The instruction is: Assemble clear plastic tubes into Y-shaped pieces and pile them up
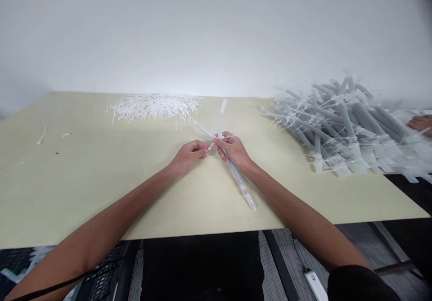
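Note:
My right hand [233,151] is closed round a translucent plastic tube [236,171] just left of the table's middle-right. One clear end points down towards the front edge; a flat, pale branch [222,111] rises above the fingers, and a thin branch [202,127] slants up to the left. Thin white cable-tie tails stick out by the right thumb. Beside it, my left hand [191,154] pinches the small white head of a cable tie [211,146], close to the tube. Fingers hide where tie and tube meet.
Loose white cable ties [157,106] lie heaped at the back left. At right is a large pile of translucent tubes [340,121], some overhanging the table edge. Another person's hand [421,123] shows at far right. White scraps [42,135] lie at left; a power strip [316,285] is below.

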Demonstrator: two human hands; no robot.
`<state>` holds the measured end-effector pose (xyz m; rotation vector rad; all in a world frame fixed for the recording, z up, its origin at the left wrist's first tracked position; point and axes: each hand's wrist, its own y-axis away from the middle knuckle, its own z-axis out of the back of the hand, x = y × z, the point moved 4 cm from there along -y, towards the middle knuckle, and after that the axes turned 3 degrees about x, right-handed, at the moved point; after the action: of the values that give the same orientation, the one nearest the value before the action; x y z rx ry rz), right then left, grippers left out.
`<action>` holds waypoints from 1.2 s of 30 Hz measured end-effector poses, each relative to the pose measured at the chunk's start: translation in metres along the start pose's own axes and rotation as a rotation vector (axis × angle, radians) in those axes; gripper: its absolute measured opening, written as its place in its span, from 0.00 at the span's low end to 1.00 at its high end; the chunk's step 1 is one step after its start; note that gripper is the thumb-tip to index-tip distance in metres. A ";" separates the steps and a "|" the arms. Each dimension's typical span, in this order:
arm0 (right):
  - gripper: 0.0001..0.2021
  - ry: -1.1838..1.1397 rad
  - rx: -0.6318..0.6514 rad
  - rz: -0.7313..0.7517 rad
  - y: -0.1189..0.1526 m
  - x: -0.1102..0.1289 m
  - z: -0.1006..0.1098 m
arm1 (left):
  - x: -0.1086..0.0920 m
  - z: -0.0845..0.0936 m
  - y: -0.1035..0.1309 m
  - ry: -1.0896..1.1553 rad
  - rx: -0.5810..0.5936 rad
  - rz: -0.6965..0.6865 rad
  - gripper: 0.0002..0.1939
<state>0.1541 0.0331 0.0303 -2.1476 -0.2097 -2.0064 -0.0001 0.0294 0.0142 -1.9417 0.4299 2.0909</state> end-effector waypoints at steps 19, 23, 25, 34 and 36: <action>0.16 -0.025 0.016 -0.021 0.001 -0.005 -0.011 | -0.002 -0.004 0.000 0.002 -0.032 -0.029 0.17; 0.15 -0.039 0.034 -0.013 0.003 -0.008 -0.017 | -0.003 -0.005 0.001 -0.055 -0.030 -0.046 0.17; 0.15 -0.033 0.032 -0.003 0.003 -0.009 -0.017 | -0.004 -0.006 0.002 -0.097 -0.026 -0.058 0.18; 0.15 0.010 0.053 0.017 0.003 -0.013 -0.013 | -0.008 -0.002 0.003 -0.253 0.007 -0.045 0.14; 0.17 0.010 0.066 0.005 0.004 -0.013 -0.014 | -0.007 0.000 0.002 -0.242 0.052 -0.034 0.14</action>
<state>0.1409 0.0266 0.0184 -2.0952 -0.2644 -1.9788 0.0000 0.0280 0.0216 -1.6296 0.3926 2.2325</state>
